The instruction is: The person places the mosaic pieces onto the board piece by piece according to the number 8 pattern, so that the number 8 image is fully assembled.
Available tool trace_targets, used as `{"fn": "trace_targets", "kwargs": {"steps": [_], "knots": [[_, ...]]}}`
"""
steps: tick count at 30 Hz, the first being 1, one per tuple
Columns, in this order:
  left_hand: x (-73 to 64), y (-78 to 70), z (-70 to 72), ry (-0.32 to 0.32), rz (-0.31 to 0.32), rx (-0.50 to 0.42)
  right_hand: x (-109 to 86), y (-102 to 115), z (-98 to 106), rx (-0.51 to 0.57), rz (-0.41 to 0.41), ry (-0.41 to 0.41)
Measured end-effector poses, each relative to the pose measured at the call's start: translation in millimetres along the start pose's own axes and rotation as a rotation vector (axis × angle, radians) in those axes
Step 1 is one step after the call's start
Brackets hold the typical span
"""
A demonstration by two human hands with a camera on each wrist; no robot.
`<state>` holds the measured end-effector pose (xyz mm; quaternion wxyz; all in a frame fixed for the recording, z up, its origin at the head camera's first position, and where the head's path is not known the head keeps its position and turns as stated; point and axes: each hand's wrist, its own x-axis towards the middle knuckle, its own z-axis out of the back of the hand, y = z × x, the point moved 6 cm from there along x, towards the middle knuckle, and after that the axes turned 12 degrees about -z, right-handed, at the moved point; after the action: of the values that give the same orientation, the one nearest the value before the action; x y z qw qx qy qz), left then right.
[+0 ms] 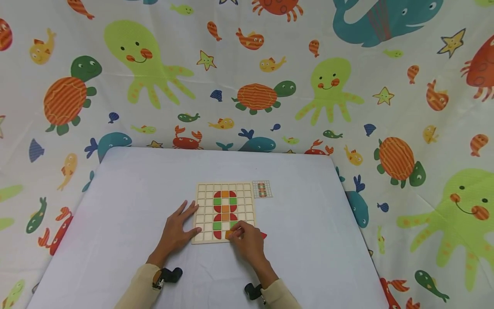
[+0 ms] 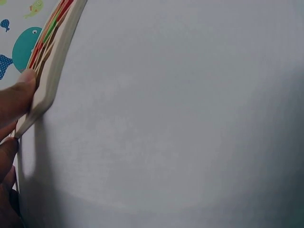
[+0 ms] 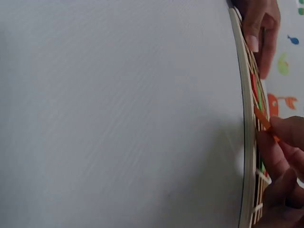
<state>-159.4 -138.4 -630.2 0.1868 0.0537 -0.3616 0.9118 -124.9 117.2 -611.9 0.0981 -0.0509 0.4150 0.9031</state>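
A wooden grid board [image 1: 204,187] lies on the white table, with red, green and orange tiles forming a figure-eight-like pattern in its middle columns. My right hand [image 1: 248,242] pinches an orange tile [image 1: 228,234] over the bottom row, beside a red rounded tile [image 1: 217,234]. In the right wrist view the orange tile [image 3: 262,118] is tilted between thumb and fingers, one edge down at the board. My left hand [image 1: 176,229] rests at the board's left edge, fingers spread, fingertips and thumb touching it. In the left wrist view, the thumb [image 2: 21,95] lies on the board's rim.
A small pattern card [image 1: 263,189] printed with a similar coloured figure lies against the board's upper right. Something red [image 1: 264,235] shows from behind the right hand. A white cloth covers the table [image 1: 316,206]; a sea-animal curtain [image 1: 216,64] hangs behind.
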Motion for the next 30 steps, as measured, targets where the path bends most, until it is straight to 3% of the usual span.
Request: {"fn": "trace_targets", "kwargs": {"steps": [12, 17, 25, 30], "knots": [[0.5, -0.3, -0.3, 0.000, 0.000, 0.004, -1.8, 13, -8, -0.080, 0.035, -0.066], [0.1, -1.8, 0.0, 0.002, 0.005, 0.006, -0.5, 12, -4, -0.063, 0.064, -0.061], [-0.9, -1.6, -0.4, 0.002, 0.005, 0.011, 1.7, -5, 25, 0.036, -0.005, -0.086], [-1.9, -0.5, 0.0, -0.018, -0.012, 0.020, 3.2, -26, 50, 0.038, -0.052, -0.139]]}}
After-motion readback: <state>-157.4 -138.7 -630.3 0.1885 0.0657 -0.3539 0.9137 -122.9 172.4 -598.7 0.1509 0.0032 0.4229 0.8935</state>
